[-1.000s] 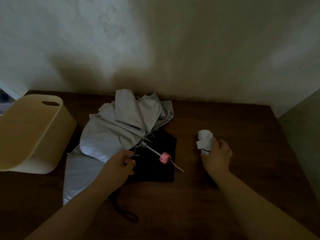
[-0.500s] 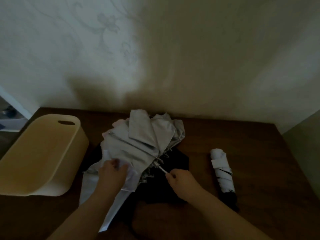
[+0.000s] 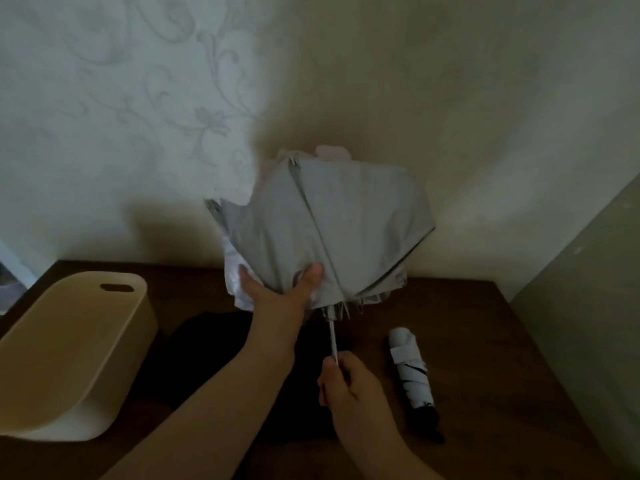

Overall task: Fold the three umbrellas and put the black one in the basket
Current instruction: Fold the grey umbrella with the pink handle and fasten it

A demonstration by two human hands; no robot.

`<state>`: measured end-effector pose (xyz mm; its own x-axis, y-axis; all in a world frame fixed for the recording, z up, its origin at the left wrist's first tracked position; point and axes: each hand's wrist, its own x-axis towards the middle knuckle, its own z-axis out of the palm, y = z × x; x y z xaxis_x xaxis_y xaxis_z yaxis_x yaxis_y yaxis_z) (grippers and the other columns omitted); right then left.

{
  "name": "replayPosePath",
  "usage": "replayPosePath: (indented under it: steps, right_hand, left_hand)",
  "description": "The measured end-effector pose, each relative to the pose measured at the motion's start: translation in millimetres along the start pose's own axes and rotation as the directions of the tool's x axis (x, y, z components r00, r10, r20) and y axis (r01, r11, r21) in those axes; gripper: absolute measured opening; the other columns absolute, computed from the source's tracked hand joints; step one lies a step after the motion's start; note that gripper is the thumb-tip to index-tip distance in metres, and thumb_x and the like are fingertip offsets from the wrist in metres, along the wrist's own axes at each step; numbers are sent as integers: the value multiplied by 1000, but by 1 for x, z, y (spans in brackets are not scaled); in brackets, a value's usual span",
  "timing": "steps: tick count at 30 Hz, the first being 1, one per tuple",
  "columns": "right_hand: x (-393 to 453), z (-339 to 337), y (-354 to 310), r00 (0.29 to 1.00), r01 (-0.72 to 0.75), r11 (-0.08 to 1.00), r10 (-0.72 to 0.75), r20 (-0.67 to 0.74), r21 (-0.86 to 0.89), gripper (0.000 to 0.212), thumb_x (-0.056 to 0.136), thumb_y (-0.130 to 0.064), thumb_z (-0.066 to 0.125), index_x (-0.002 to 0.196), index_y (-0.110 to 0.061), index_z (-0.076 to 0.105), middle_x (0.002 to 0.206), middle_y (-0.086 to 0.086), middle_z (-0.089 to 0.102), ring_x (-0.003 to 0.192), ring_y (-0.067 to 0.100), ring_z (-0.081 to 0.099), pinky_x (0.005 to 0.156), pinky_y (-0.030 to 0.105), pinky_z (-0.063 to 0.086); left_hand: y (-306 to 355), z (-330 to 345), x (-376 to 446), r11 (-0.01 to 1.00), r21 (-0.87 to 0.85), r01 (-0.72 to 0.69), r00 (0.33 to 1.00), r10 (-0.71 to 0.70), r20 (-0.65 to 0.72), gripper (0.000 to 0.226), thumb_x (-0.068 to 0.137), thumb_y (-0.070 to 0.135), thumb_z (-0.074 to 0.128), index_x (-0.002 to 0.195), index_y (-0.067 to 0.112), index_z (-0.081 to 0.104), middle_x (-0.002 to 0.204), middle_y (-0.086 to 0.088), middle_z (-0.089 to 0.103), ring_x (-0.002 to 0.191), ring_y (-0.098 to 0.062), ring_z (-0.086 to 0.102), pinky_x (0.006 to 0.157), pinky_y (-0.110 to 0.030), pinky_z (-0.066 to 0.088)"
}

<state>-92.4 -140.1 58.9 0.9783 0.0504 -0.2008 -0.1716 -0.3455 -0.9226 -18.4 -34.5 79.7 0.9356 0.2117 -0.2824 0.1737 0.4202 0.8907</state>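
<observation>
A grey umbrella (image 3: 346, 223) is lifted off the table, its canopy half spread and tilted toward the wall. My left hand (image 3: 277, 292) grips the canopy's lower edge, thumb on top of the fabric. My right hand (image 3: 346, 379) holds the handle end of its thin metal shaft (image 3: 332, 337). Under my arms, a black umbrella (image 3: 207, 341) lies flat on the table. A folded white umbrella (image 3: 410, 368) with a wrap strap lies to the right. The cream basket (image 3: 72, 344) stands at the left.
The dark wooden table (image 3: 485, 341) meets a patterned wall behind. A greenish panel (image 3: 595, 306) borders the table's right side. The table's left corner is just beyond the basket.
The grey umbrella has been raised from the table and its canopy has spread out. My right hand slid down the shaft to the handle. The black umbrella underneath is now uncovered.
</observation>
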Motion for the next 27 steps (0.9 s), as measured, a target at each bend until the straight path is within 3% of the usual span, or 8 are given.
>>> replayPosePath:
  steps: [3, 6, 10, 13, 16, 20, 24, 27]
  right_hand:
    - [-10, 0, -6, 999, -46, 999, 46, 23, -14, 29, 99, -30, 39, 74, -16, 45, 66, -2, 50, 49, 0, 45, 50, 12, 36]
    - [-19, 0, -7, 996, -78, 996, 79, 29, -43, 29, 100, -32, 36, 77, -17, 45, 75, 1, 54, 58, 3, 50, 53, 9, 38]
    - [-21, -5, -4, 987, -106, 988, 118, 110, -112, 28, 99, -38, 38, 96, -15, 52, 85, 0, 60, 69, 4, 56, 65, 16, 45]
    - [-19, -28, -6, 972, -63, 947, 130, 196, -315, 31, 96, -46, 39, 94, -20, 54, 92, -2, 61, 82, 11, 58, 79, 28, 47]
    - [-22, -63, -21, 999, -25, 888, 7, -41, -459, 23, 94, -42, 45, 87, -24, 58, 84, -7, 61, 77, 7, 59, 77, 28, 50]
    - [-23, -91, -66, 860, 234, 859, -401, -315, -455, 19, 90, -43, 46, 84, -27, 54, 75, -8, 56, 67, 4, 55, 60, 18, 49]
    - [18, -87, -73, 990, -74, 897, 14, -140, -436, 56, 83, -67, 44, 104, -17, 57, 91, -3, 61, 70, 5, 55, 53, 16, 41]
    - [33, -73, -56, 993, -114, 959, 102, -56, -259, 67, 75, -71, 52, 107, -13, 64, 103, 7, 68, 88, 16, 64, 74, 23, 51]
  left_hand:
    - [3, 21, -7, 983, -6, 185, 974, -183, 134, 96, 71, 51, 79, 153, 11, 46, 142, -9, 64, 119, -28, 67, 105, -43, 56]
    - [2, 31, -16, 954, 126, 273, 933, -294, 206, 57, 95, 48, 63, 136, 8, 58, 120, -17, 71, 83, -28, 71, 67, -37, 67]
    - [-3, 35, -21, 956, 143, 256, 929, -284, 236, 23, 104, 34, 56, 100, 12, 62, 73, -5, 61, 50, -8, 60, 40, -21, 47]
    - [-11, 33, -18, 963, 142, 229, 945, -255, 203, 29, 107, 27, 52, 81, 15, 50, 60, -3, 46, 34, -8, 42, 35, -16, 37]
    - [-10, 29, -19, 971, 139, 195, 954, -220, 202, 24, 109, 24, 50, 86, 18, 49, 62, -2, 47, 34, -6, 41, 34, -16, 35]
    - [-11, 28, -27, 978, 148, 149, 959, -179, 220, 19, 106, 33, 52, 90, 23, 50, 62, 0, 48, 35, -5, 41, 34, -16, 35]
    - [-15, 33, -39, 978, 157, 135, 939, -177, 296, 47, 93, 63, 48, 106, 20, 63, 54, 5, 57, 36, -5, 44, 34, -18, 33]
    - [-12, 37, -49, 966, 171, 197, 935, -237, 264, 56, 104, 60, 33, 115, 17, 67, 64, 1, 75, 43, -11, 61, 32, -16, 33]
